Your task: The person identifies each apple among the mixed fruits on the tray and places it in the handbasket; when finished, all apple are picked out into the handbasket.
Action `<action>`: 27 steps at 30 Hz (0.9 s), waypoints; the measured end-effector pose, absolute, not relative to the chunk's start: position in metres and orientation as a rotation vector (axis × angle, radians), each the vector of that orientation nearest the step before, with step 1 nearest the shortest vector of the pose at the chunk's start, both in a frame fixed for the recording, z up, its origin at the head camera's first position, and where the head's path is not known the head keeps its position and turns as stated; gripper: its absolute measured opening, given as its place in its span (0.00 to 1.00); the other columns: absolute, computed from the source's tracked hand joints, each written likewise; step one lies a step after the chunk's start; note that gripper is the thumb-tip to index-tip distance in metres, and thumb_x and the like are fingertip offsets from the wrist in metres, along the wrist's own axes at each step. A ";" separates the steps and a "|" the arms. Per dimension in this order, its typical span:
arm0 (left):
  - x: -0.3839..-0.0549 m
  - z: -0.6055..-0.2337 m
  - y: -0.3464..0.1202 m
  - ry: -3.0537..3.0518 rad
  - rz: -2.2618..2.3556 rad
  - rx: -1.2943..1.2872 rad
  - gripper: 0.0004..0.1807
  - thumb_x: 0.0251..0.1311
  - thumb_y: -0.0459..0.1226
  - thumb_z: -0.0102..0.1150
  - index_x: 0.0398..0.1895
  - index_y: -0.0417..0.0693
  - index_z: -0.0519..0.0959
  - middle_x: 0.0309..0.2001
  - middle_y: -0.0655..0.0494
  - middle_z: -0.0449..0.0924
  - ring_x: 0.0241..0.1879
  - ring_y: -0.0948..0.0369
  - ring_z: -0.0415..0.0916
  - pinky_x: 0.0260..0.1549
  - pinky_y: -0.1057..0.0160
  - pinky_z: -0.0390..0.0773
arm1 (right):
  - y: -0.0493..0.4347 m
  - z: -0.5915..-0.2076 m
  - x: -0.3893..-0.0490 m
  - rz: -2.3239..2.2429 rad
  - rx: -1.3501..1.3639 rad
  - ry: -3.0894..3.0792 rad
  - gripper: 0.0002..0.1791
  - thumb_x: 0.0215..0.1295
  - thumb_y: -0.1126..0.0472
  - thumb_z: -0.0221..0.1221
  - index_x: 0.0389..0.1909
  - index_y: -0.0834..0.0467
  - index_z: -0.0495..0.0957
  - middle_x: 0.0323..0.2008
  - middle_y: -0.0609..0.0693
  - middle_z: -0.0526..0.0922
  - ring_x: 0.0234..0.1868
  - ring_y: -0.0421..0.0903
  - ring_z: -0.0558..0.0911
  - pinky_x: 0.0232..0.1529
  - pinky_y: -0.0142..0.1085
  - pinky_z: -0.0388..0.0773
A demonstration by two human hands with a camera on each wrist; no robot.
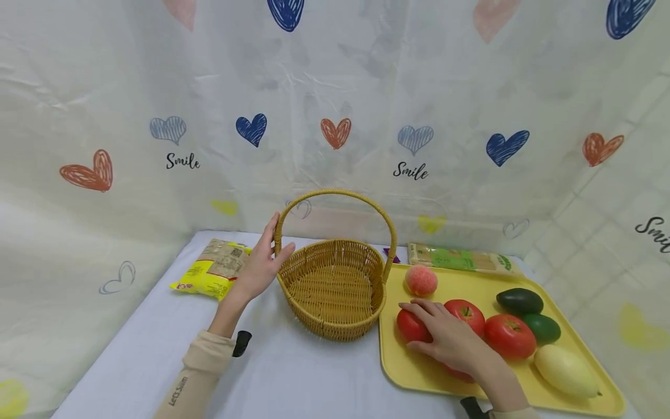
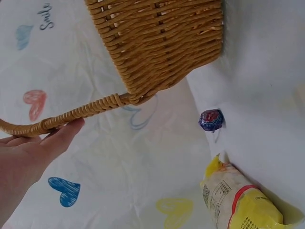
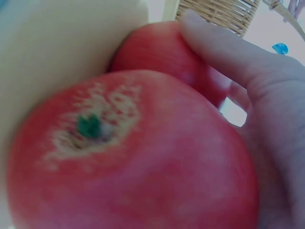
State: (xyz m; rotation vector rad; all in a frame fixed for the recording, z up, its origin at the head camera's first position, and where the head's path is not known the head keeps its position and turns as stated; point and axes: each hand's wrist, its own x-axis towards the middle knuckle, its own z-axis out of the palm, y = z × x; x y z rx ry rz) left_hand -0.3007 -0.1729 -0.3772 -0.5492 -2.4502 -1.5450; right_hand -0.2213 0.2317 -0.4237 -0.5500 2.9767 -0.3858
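Note:
A woven basket (image 1: pixel 335 291) with a tall arched handle stands mid-table. My left hand (image 1: pixel 262 265) holds the handle's left side between thumb and fingers; the left wrist view shows the thumb against the handle (image 2: pixel 76 114). On the yellow tray (image 1: pixel 400 372), my right hand (image 1: pixel 450 337) grips a red apple (image 1: pixel 410 327), thumb on the near side and fingers over the top. The right wrist view shows this apple (image 3: pixel 162 52) behind a larger-looking one (image 3: pixel 143 157) with a green stem. Another apple lies partly hidden under the right hand.
More red apples (image 1: pixel 510 336), a peach (image 1: pixel 421 280), dark green avocado-like fruits (image 1: pixel 520 301) and a pale yellow pear-shaped fruit (image 1: pixel 566 371) lie on the tray. Behind it is a long packet (image 1: pixel 460 259). A yellow bag (image 1: pixel 214 267) and a small wrapped lollipop (image 2: pixel 211 119) lie left.

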 end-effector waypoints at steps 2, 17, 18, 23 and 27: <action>-0.300 -0.377 -0.172 -2.446 -1.537 -0.553 0.46 0.76 0.53 0.51 0.85 0.56 0.37 0.85 0.53 0.37 0.84 0.49 0.42 0.76 0.41 0.61 | 0.232 -0.422 -0.221 -0.395 -0.557 2.964 0.43 0.55 0.40 0.73 0.73 0.42 0.69 0.71 0.53 0.71 0.69 0.60 0.72 0.58 0.69 0.78; -0.299 -0.380 -0.174 -2.455 -1.490 -0.548 0.45 0.77 0.53 0.50 0.85 0.58 0.37 0.85 0.51 0.37 0.84 0.48 0.43 0.76 0.41 0.62 | 0.228 -0.421 -0.214 -0.461 -0.581 2.991 0.42 0.55 0.38 0.73 0.71 0.39 0.71 0.69 0.50 0.73 0.67 0.56 0.74 0.56 0.64 0.81; -0.299 -0.380 -0.174 -2.455 -1.491 -0.548 0.45 0.77 0.53 0.50 0.85 0.58 0.37 0.85 0.51 0.37 0.84 0.48 0.43 0.76 0.41 0.62 | 0.227 -0.420 -0.214 -0.471 -0.604 3.010 0.41 0.55 0.38 0.73 0.71 0.39 0.71 0.69 0.50 0.73 0.66 0.55 0.74 0.55 0.63 0.82; -0.300 -0.379 -0.174 -2.448 -1.497 -0.555 0.45 0.77 0.53 0.51 0.85 0.59 0.37 0.85 0.52 0.38 0.84 0.48 0.43 0.76 0.41 0.62 | 0.221 -0.418 -0.213 -0.535 -0.752 3.118 0.42 0.56 0.40 0.74 0.71 0.35 0.69 0.69 0.46 0.72 0.66 0.52 0.75 0.53 0.58 0.85; -0.301 -0.379 -0.174 -2.445 -1.497 -0.562 0.45 0.77 0.52 0.51 0.85 0.59 0.37 0.85 0.53 0.37 0.84 0.49 0.42 0.76 0.41 0.62 | 0.217 -0.416 -0.213 -0.527 -0.899 3.226 0.44 0.54 0.41 0.75 0.72 0.36 0.69 0.69 0.45 0.72 0.66 0.49 0.74 0.51 0.53 0.87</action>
